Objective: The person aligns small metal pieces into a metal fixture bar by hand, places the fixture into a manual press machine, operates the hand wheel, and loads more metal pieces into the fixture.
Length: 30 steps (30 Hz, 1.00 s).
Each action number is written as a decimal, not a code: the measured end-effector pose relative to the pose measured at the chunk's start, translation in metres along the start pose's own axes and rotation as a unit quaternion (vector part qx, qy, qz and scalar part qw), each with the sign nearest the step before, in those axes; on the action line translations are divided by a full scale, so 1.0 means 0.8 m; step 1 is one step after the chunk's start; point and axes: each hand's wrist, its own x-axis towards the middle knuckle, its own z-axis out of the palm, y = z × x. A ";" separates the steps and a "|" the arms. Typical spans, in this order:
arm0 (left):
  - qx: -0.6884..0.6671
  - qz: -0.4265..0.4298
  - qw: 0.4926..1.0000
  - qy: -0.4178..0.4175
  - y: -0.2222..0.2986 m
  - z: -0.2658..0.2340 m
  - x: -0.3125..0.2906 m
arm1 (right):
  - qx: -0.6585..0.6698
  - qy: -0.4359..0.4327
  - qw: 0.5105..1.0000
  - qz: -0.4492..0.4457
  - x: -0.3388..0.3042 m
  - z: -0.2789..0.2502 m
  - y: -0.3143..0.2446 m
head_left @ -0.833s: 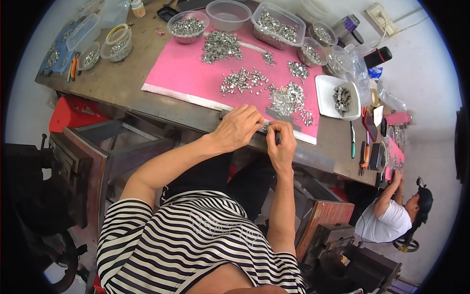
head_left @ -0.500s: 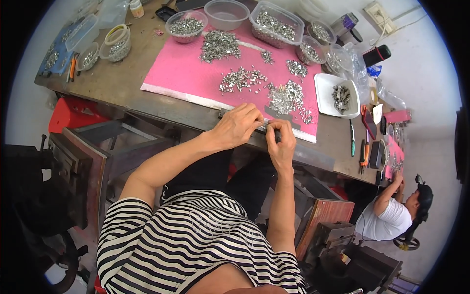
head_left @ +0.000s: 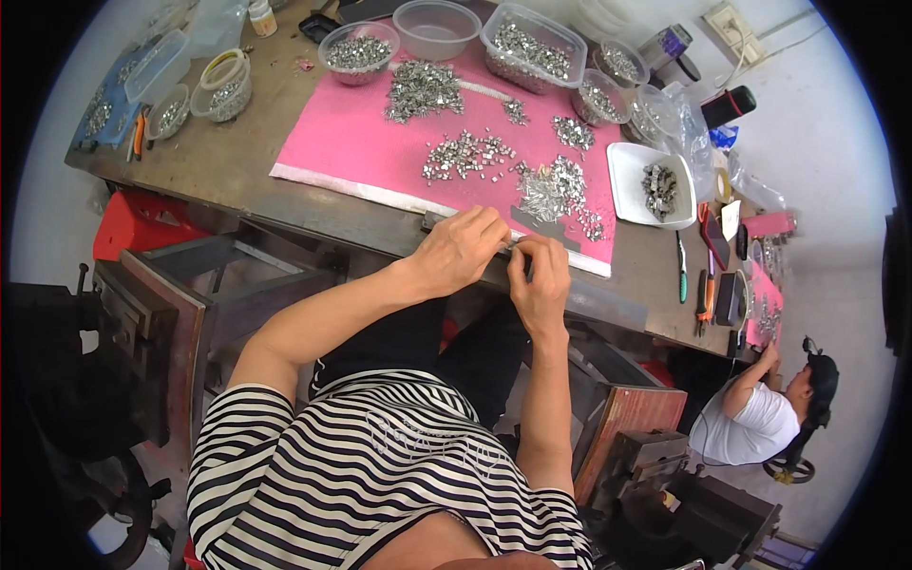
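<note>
We pinch one small silvery metal clip point(head_left: 514, 246) between left hand point(head_left: 463, 249) and right hand point(head_left: 540, 281), fingers closed on it, at the wooden desk's point(head_left: 237, 161) near edge, beside the pink mat point(head_left: 351, 142). Likely light, stiff, slippery: grip its flat sides.

Black-and-white striped short-sleeved shirt — dark trousers — bare forearms.

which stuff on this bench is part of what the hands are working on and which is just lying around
In use:
- left hand and right hand, pinching a small metal part between them
- loose metal parts on the pink mat
- tubs of parts
- white tray

Lying about:
- pliers
- green pen
- empty bowl
- plastic bags
</note>
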 end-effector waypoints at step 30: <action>0.043 -0.027 0.997 0.061 0.005 0.008 -0.027 | 0.036 -0.182 0.977 0.108 0.048 -0.032 0.063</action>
